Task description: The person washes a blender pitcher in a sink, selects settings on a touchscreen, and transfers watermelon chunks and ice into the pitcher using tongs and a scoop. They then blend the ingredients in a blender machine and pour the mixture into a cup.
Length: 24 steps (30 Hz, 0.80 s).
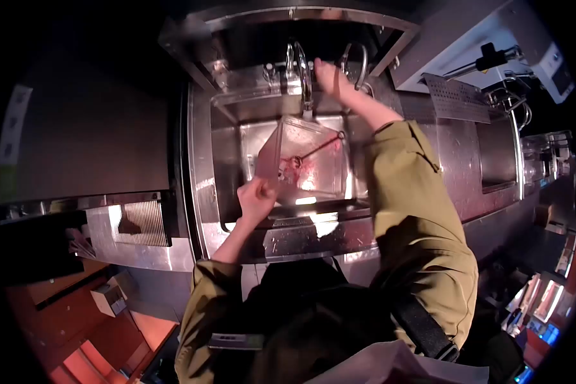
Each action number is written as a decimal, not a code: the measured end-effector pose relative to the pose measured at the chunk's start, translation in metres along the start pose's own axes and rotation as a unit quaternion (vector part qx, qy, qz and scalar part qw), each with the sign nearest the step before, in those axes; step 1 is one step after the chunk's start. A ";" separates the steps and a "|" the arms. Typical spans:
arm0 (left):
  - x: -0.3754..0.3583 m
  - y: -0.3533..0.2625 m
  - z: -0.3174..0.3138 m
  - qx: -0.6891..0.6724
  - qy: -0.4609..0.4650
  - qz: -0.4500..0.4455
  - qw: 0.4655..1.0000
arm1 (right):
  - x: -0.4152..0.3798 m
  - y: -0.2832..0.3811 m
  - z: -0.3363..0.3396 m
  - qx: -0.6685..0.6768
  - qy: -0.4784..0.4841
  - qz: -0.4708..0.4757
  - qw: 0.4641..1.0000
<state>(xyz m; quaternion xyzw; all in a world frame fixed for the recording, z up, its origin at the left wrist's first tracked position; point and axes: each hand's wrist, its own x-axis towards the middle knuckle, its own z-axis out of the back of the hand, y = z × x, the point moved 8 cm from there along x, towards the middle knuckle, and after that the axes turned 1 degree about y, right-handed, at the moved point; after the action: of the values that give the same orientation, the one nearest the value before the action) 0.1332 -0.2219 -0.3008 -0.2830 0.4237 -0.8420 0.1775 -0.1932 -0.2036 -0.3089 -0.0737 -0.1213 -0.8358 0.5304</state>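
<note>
The left hand point(257, 197) was clamped on the near left corner of a clear plastic container point(307, 157), holding it tilted inside the steel sink point(227, 153) — its mouth turned up under the faucet spout point(306, 86). Reddish residue clung to the inside of the container, and a thin dark-handled utensil point(320, 147) lay slanting across it. The right hand point(329, 75) reached to the far side of the sink and was closed around a tap handle just right of the spout. Olive sleeves point(409, 211) covered both arms. Far right, on the steel counter, lay a perforated metal sheet point(456, 97) — well apart from the sink.
</note>
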 end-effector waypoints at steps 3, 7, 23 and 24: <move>0.009 0.024 -0.025 -0.016 0.020 0.071 0.997 | -0.011 0.016 0.018 -0.177 -0.265 0.098 0.943; 0.010 0.043 -0.055 -0.013 0.029 0.082 0.996 | -0.101 0.081 -0.019 -0.044 0.207 0.136 0.968; 0.033 0.040 -0.055 0.166 0.184 0.150 0.957 | -0.147 0.076 -0.098 0.342 0.254 -0.277 0.861; 0.037 0.040 -0.057 0.162 0.194 0.154 0.955 | -0.147 0.071 -0.097 0.430 0.198 -0.354 0.807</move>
<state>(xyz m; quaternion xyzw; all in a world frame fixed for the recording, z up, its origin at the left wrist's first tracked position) 0.0711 -0.2301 -0.3490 -0.0130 0.3459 -0.9005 0.2631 -0.0658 -0.1317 -0.4300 0.3770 -0.3780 -0.8244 0.1882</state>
